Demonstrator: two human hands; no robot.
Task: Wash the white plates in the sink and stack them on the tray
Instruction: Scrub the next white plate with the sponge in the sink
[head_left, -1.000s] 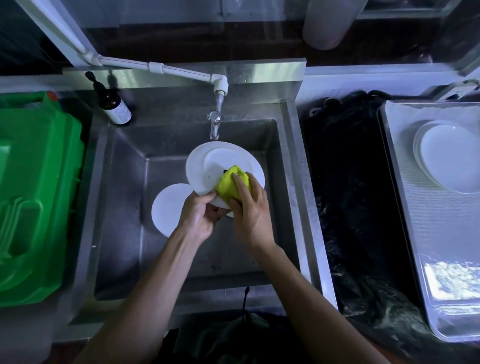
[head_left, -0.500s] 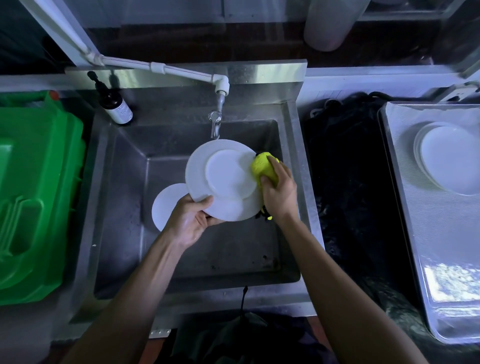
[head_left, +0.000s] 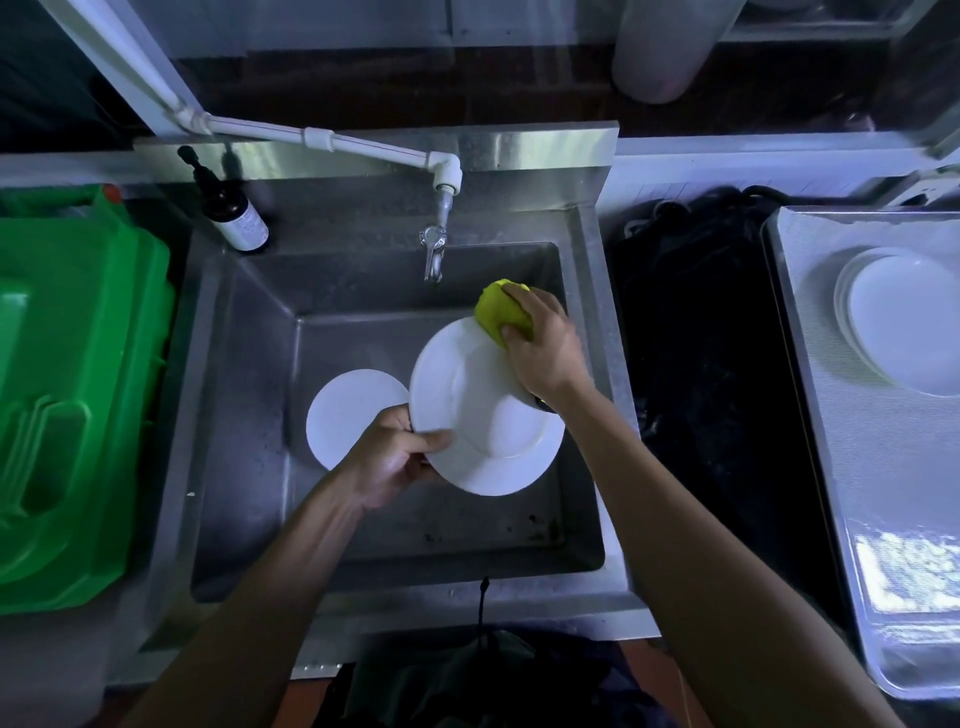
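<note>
Pinched only at its near-left rim by the left hand (head_left: 390, 457), the white dinner plate (head_left: 485, 410) over the steel sink (head_left: 249, 415) could slip onto the second plate (head_left: 345, 415) beneath those fingers while the right hand (head_left: 545, 348), clutching the yellow sponge (head_left: 501, 309), scrubs its far rim.

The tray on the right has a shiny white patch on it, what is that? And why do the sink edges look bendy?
In the head view, the patch on the tray is glare, bright light bouncing off wet-looking metal; the sink edges bow because the wide-angle lens curves straight lines near the borders; the room is dim and bluish, so the plate in the left hand looks brightest.
</note>
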